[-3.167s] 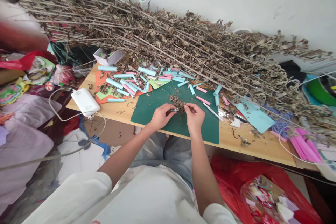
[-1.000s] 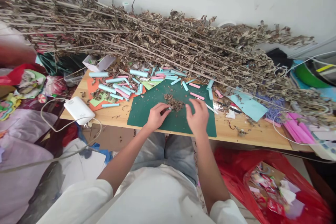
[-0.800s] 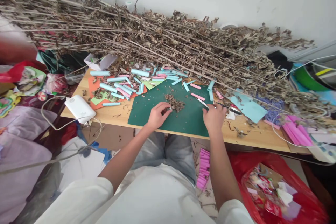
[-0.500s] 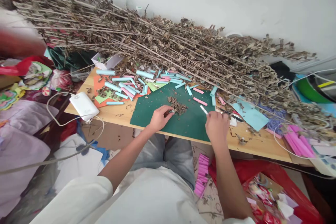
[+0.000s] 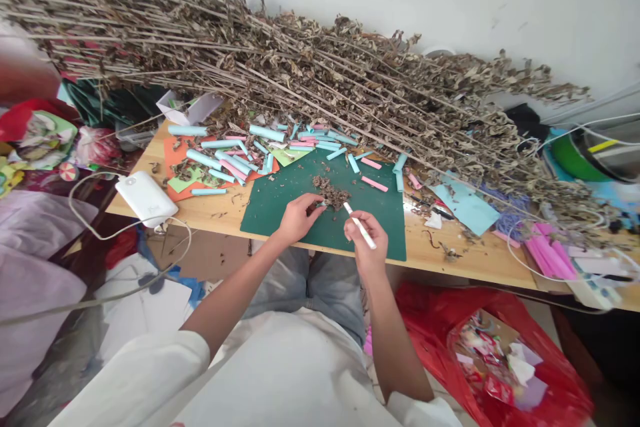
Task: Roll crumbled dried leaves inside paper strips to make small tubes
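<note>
My left hand (image 5: 299, 219) is at the left edge of a small heap of crumbled dry leaves (image 5: 330, 193). Its thumb and forefinger are pinched together, and what lies between them is too small to name. In my right hand (image 5: 369, 240) is a slim white pen-like stick (image 5: 362, 227), slanted, its upper tip close to the heap's right side. Under both hands lies a dark green mat (image 5: 280, 203). Pink paper rolls (image 5: 374, 183) and blue paper rolls (image 5: 336, 153) lie along the mat's far edge.
Behind the wooden table (image 5: 230, 213) stretches a big bundle of dried leafy stalks (image 5: 300, 73). A white power bank (image 5: 146, 198) with a cable sits at left. Blue paper (image 5: 465, 203) lies at right, above a red plastic bag (image 5: 425, 307) of scraps.
My right hand has come left from the mat's right edge to beside the leaf heap, bringing the white stick. The left hand stays by the heap. The view has shifted slightly.
</note>
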Demonstrator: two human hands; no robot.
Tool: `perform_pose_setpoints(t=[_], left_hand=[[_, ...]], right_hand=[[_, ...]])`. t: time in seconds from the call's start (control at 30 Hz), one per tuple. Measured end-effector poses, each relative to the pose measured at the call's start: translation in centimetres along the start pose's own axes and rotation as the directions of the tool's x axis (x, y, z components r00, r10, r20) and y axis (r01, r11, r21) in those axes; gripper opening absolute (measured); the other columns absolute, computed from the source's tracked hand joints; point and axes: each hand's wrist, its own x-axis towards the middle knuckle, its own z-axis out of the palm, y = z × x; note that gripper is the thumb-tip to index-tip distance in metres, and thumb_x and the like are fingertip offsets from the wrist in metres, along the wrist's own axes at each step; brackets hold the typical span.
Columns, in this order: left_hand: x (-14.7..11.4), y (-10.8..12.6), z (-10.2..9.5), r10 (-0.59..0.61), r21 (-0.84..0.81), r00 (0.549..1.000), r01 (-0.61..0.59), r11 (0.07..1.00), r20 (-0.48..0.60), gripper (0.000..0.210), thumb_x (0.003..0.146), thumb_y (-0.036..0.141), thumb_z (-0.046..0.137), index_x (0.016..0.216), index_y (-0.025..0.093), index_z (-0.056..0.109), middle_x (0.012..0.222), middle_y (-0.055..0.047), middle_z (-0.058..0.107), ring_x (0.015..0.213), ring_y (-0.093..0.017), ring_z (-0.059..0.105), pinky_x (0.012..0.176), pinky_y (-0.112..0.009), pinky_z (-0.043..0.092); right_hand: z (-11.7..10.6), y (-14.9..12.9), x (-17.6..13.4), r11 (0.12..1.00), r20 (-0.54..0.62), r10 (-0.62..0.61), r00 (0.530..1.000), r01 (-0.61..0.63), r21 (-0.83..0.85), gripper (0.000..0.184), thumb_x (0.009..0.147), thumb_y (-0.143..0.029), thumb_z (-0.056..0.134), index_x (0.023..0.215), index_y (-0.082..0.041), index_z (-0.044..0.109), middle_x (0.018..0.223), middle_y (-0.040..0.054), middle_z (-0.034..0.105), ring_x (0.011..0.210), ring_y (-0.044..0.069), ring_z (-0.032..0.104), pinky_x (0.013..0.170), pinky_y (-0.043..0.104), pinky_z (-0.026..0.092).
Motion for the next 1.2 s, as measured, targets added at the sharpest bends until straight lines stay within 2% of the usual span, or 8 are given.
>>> perform_pose_setpoints(t=[0.1, 0.17, 0.37, 0.53, 0.7, 0.93, 1.07, 1.2], left_hand=[[0.0, 0.0, 0.1, 0.000, -0.004, 1.000, 0.000, 1.000, -0.008, 0.017, 0.090, 0.030, 0.063, 0.102, 0.018, 0.066, 0.089, -0.003, 0.068, 0.067, -0.010, 0.062, 0.063, -0.021, 0.050], [0.0, -0.1, 0.1, 0.000, -0.012, 1.000, 0.000, 1.000, -0.006, 0.018, 0.090, 0.030, 0.062, 0.103, 0.018, 0.066, 0.088, -0.003, 0.068, 0.067, -0.010, 0.061, 0.062, -0.021, 0.050], [-0.1, -0.2, 0.1, 0.010, -0.012, 1.000, -0.010, 1.000, 0.004, 0.018, 0.090, 0.030, 0.061, 0.104, 0.018, 0.065, 0.091, -0.003, 0.068, 0.067, -0.010, 0.059, 0.063, -0.022, 0.049], [-0.1, 0.1, -0.1, 0.021, -0.007, 0.999, -0.021, 1.000, 0.034, 0.018, 0.091, 0.030, 0.060, 0.104, 0.018, 0.065, 0.089, -0.003, 0.067, 0.068, -0.010, 0.058, 0.064, -0.022, 0.048], [0.0, 0.3, -0.3, 0.022, -0.017, 0.999, -0.021, 1.000, 0.048, 0.018, 0.092, 0.030, 0.059, 0.103, 0.018, 0.065, 0.088, -0.003, 0.067, 0.069, -0.011, 0.058, 0.065, -0.022, 0.047], [0.0, 0.6, -0.5, 0.021, 0.004, 0.999, -0.021, 1.000, 0.048, 0.018, 0.092, 0.031, 0.058, 0.101, 0.018, 0.066, 0.086, -0.004, 0.067, 0.069, -0.012, 0.059, 0.066, -0.024, 0.048], [0.2, 0.6, -0.6, 0.028, 0.014, 0.998, -0.029, 0.999, 0.056, 0.016, 0.092, 0.028, 0.058, 0.102, 0.018, 0.066, 0.085, -0.004, 0.067, 0.071, -0.013, 0.059, 0.068, -0.025, 0.048], [0.2, 0.5, -0.5, 0.036, 0.005, 0.998, -0.036, 0.999, 0.059, 0.014, 0.092, 0.026, 0.058, 0.100, 0.018, 0.066, 0.085, -0.003, 0.067, 0.071, -0.012, 0.059, 0.067, -0.024, 0.048]], right_hand=[[1.3, 0.0, 0.4, 1.000, -0.133, -0.020, 0.991, 0.018, -0.014, 0.032, 0.090, -0.047, 0.054, 0.096, -0.018, 0.065, 0.069, 0.0011, 0.063, 0.053, 0.010, 0.049, 0.051, 0.024, 0.039], [1.9, -0.3, 0.8, 0.999, -0.190, -0.040, 0.981, 0.033, -0.040, 0.035, 0.090, -0.048, 0.055, 0.094, -0.016, 0.068, 0.067, 0.0015, 0.064, 0.052, 0.010, 0.050, 0.049, 0.024, 0.039], [2.9, -1.3, 1.3, 0.987, -0.224, -0.117, 0.967, 0.089, -0.132, 0.033, 0.089, -0.048, 0.056, 0.088, -0.016, 0.067, 0.064, 0.0008, 0.064, 0.053, 0.011, 0.054, 0.052, 0.024, 0.043], [2.8, -1.8, 1.5, 0.920, -0.100, -0.172, 0.980, 0.123, -0.371, 0.034, 0.093, -0.047, 0.049, 0.091, -0.018, 0.067, 0.068, 0.0021, 0.067, 0.058, 0.013, 0.059, 0.057, 0.025, 0.046], [2.8, -3.5, 2.5, 0.663, 0.112, -0.292, 0.950, 0.285, -0.692, 0.032, 0.095, -0.040, 0.045, 0.087, -0.019, 0.067, 0.070, 0.0035, 0.069, 0.060, 0.015, 0.061, 0.063, 0.025, 0.044], [3.0, -4.6, 3.9, 0.545, 0.244, -0.291, 0.925, 0.370, -0.752, 0.035, 0.098, -0.040, 0.042, 0.083, -0.019, 0.066, 0.063, 0.0035, 0.066, 0.057, 0.016, 0.058, 0.061, 0.026, 0.038], [3.2, -4.5, 4.2, 0.486, 0.363, -0.272, 0.891, 0.453, -0.747, 0.032, 0.098, -0.036, 0.042, 0.084, -0.020, 0.066, 0.070, 0.0048, 0.068, 0.062, 0.016, 0.059, 0.063, 0.025, 0.037], [3.9, -3.7, 4.7, 0.453, 0.382, -0.269, 0.884, 0.466, -0.760, 0.030, 0.097, -0.033, 0.042, 0.082, -0.020, 0.065, 0.072, 0.0059, 0.067, 0.063, 0.016, 0.058, 0.063, 0.026, 0.036]])
